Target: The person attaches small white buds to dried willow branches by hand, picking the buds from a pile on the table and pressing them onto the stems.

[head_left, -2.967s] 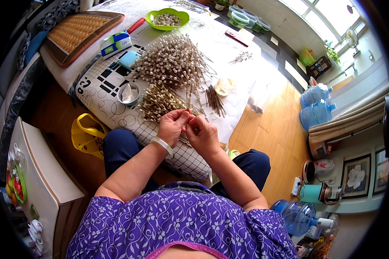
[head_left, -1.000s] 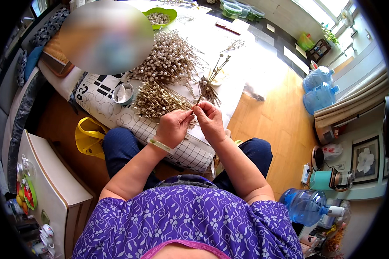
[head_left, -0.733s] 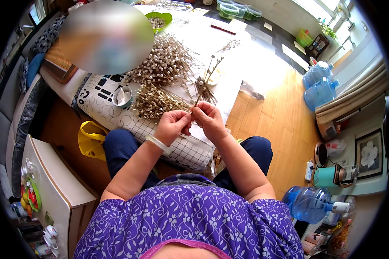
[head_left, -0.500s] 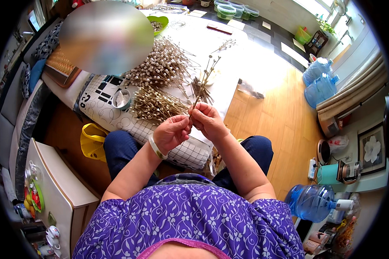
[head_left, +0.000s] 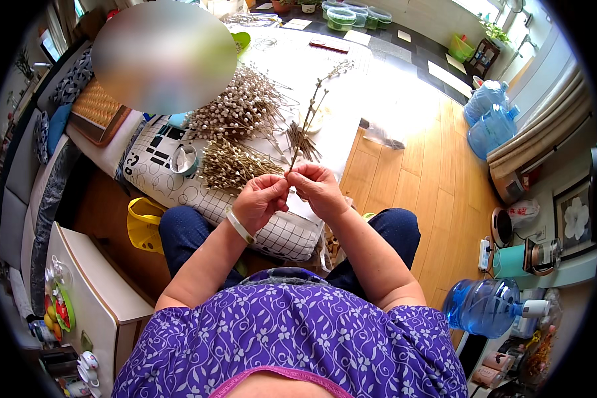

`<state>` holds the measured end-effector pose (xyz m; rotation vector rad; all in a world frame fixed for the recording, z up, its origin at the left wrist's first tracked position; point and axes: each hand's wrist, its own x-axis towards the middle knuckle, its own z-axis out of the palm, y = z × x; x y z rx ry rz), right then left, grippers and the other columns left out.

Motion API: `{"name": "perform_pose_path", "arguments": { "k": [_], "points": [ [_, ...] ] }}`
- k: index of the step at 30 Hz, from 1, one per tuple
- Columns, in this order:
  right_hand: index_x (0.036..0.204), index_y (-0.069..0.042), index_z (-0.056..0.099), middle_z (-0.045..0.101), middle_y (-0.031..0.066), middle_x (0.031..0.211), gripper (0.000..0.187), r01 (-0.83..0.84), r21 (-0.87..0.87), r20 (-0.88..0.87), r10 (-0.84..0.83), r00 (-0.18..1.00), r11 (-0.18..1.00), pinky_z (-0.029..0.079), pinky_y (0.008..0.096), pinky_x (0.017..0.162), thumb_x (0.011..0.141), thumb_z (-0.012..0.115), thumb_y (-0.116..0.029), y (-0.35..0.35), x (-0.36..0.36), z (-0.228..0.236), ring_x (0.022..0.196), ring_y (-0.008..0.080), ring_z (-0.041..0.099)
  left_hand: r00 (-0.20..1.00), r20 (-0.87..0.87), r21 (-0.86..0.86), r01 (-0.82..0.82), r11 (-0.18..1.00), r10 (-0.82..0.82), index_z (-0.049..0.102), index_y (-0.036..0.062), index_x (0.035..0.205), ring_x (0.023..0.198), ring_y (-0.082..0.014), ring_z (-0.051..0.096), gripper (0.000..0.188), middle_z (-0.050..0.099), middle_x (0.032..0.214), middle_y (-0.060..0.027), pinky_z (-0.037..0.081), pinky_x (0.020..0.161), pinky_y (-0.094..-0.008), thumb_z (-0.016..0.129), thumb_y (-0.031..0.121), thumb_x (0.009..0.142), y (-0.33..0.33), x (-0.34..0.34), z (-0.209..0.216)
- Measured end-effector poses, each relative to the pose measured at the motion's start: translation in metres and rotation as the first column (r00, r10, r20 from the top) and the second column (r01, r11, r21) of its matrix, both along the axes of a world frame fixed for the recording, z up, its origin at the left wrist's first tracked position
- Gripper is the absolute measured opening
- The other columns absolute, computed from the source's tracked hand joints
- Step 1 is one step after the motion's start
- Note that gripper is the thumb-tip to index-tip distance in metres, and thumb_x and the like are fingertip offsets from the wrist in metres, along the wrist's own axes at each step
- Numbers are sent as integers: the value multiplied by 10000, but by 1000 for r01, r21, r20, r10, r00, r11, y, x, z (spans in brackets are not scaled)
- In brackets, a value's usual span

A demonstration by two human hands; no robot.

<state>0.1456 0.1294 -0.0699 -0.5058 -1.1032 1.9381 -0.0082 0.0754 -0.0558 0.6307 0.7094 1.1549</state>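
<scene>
Sitting at the far left of the bench (head_left: 351, 63), a small cup (head_left: 183, 159); next to it, two heaps of finished beaded stems (head_left: 235, 109), the lower one (head_left: 232, 164) just ahead of the left hand (head_left: 257, 199). Pinching the foot of one budded sprig (head_left: 308, 119), fingers (head_left: 280, 180) pressed together, meeting the right hand (head_left: 322, 190), likewise closed on that stem, held upright above the lap. Judging by the heaps, well along; a loose bunch of bare sticks (head_left: 300, 138) left to do.

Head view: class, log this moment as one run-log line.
left hand: pinching beaded sprig | right hand: pinching same sprig | sprig: upright | beaded stem piles: on table
</scene>
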Motion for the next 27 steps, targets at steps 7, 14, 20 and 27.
{"name": "perform_pose_path", "arguments": {
  "k": [7, 14, 20, 27],
  "points": [
    [824, -1, 615, 605, 11, 721, 89, 71, 63, 58, -75, 996, 996, 431, 200, 590, 809, 616, -89, -4, -1, 9, 641, 63, 531, 988, -103, 37, -110, 993, 114, 591, 30, 834, 565, -97, 538, 114, 563, 679, -24, 494, 540, -228, 561, 138, 857, 0, 6, -5],
    [825, 10, 614, 597, 8, 701, 95, 35, 76, 4, -35, 999, 997, 429, 202, 590, 821, 594, -83, 1, -2, 4, 628, 61, 519, 994, -19, 37, -106, 994, 107, 580, 33, 828, 577, -98, 536, 120, 560, 689, -24, 498, 562, -233, 551, 144, 864, 3, 6, -17],
    [1266, -21, 351, 549, 133, 1038, 811, -232, -43, -191, 220, 957, 972, 453, 309, 784, 804, 265, -682, 19, 13, 4, 839, 180, 549, 982, -20, 48, -185, 982, 186, 568, 35, 852, 614, -105, 581, 117, 587, 745, -32, 530, 598, -243, 573, 152, 851, -2, -1, -19],
    [1385, -48, 76, 376, 243, 1275, 909, -244, -32, -260, 227, 938, 969, 317, 395, 1003, 786, 242, -710, 10, 18, 9, 1138, 311, 444, 980, 13, 88, -197, 976, 197, 572, 42, 874, 827, -177, 618, 95, 614, 926, -86, 518, 761, -309, 551, 133, 860, -11, -5, -16]
  ]
}}
